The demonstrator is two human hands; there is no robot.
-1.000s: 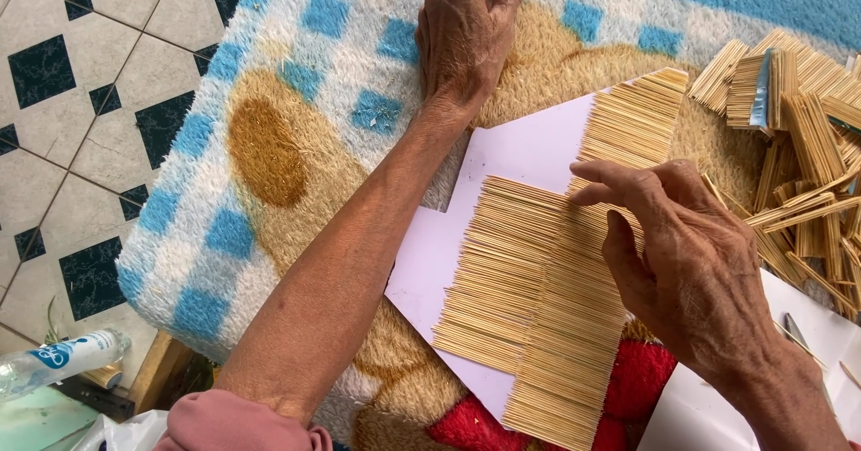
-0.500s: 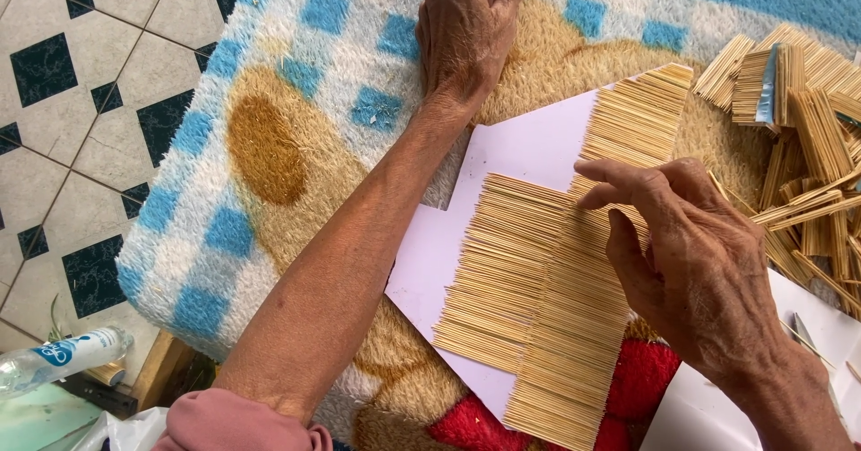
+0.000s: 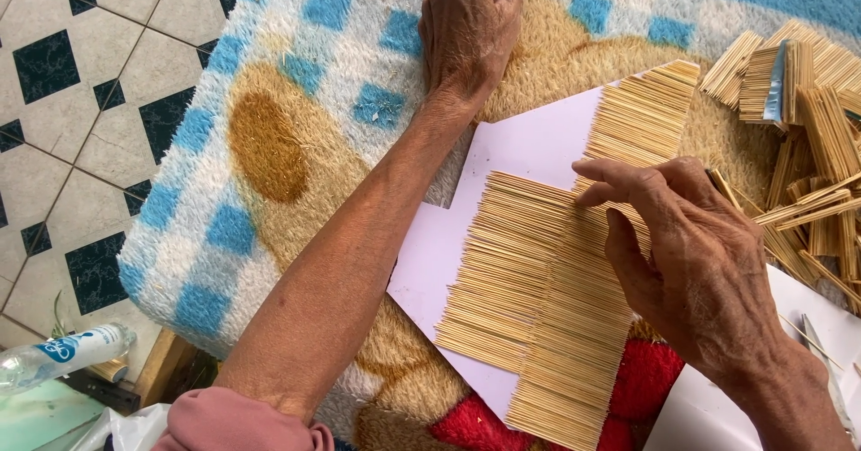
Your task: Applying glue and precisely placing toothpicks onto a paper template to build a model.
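Observation:
A white card lies on a fluffy patterned rug. Rows of thin bamboo sticks cover most of the card, side by side. My right hand rests on the sticks, fingertips pressing the upper edge of the middle row. My left hand is stretched far forward, its fingers curled down on the rug beyond the card. Whether it holds anything I cannot tell.
Bundles and loose piles of sticks lie on the rug at the right. Another white sheet sits at the bottom right. A tiled floor is on the left, with a plastic bottle lying at the lower left.
My right hand has slid slightly along the sticks, fingers shifting at the row's edge. My left hand has stayed in place.

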